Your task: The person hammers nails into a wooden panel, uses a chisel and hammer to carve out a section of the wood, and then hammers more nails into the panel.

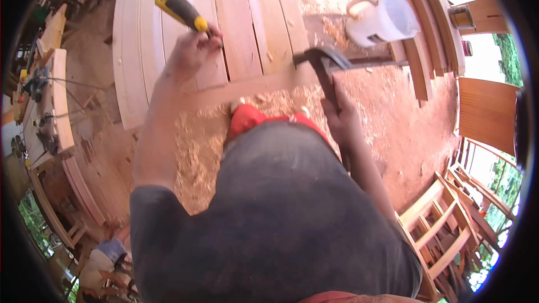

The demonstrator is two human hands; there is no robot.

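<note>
Firmly gripped tools above wooden boards (247, 17)
Left hand (191, 51) clasps yellow-handled chisel (181, 10); right hand (343, 122) clenches claw hammer (324, 63).

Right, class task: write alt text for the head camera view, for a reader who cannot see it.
A person leans over a wooden panel, the left hand gripping a yellow-handled tool over the boards and the right hand holding a hammer beside it. Sawdust covers the floor, and a white jug sits beyond.
</note>
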